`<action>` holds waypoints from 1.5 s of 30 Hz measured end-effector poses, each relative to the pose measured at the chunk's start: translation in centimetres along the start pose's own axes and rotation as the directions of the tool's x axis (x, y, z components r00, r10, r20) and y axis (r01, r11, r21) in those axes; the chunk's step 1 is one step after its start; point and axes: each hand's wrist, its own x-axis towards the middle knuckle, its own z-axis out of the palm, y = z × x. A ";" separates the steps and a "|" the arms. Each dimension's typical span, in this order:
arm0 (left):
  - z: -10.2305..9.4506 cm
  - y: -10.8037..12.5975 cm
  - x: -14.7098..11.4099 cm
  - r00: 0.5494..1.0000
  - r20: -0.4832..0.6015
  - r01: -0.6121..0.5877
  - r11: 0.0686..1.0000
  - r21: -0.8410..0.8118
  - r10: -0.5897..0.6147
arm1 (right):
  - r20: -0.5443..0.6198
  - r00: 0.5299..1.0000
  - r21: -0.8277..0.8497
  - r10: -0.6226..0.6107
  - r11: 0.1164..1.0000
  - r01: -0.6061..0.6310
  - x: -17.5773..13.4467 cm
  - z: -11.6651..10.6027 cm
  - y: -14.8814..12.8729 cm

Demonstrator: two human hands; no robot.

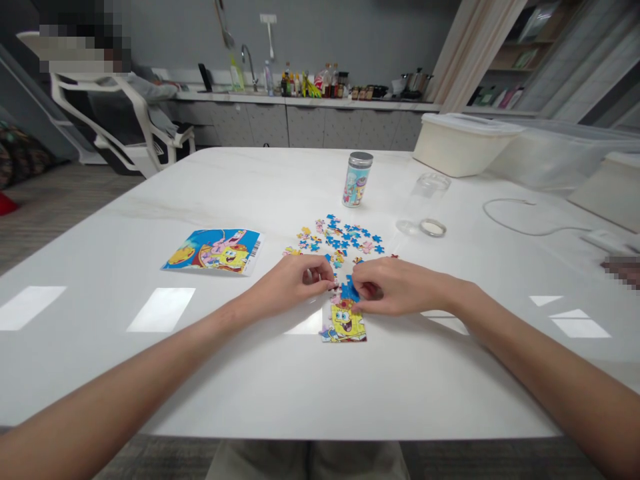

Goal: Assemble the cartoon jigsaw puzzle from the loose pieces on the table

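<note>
One joined puzzle strip point(349, 325), long axis near to far, lies between left hand point(296, 279) and right hand point(393, 287), extending nearer. The right, curled, touches its right edge; left fingertips almost meet; whether they grip, I cannot tell.

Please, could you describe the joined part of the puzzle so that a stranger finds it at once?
On the white table, find the person's left hand and right hand. The joined part extends from between them toward the near edge. Unlike the loose pieces beyond, it forms a smiling yellow face.
</note>
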 end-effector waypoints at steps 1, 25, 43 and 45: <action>0.0 0.1 0.0 1.000 0.007 0.011 1.000 -0.011 -0.011 | 0.004 1.000 0.001 0.004 1.000 -0.004 0.0 0.0 -0.1; 0.5 0.0 0.0 0.999 -0.018 -0.046 0.990 0.135 0.049 | 0.022 1.000 -0.006 0.001 1.000 -0.001 0.0 0.2 0.1; 0.5 -0.5 0.0 0.980 -0.044 -0.173 0.947 0.271 0.192 | 0.036 0.999 -0.020 -0.005 1.000 0.006 0.0 0.2 0.2; 0.3 -0.5 -0.1 0.983 -0.076 -0.136 0.943 0.304 0.166 | 0.037 0.999 -0.020 -0.012 1.000 0.013 0.0 0.2 0.2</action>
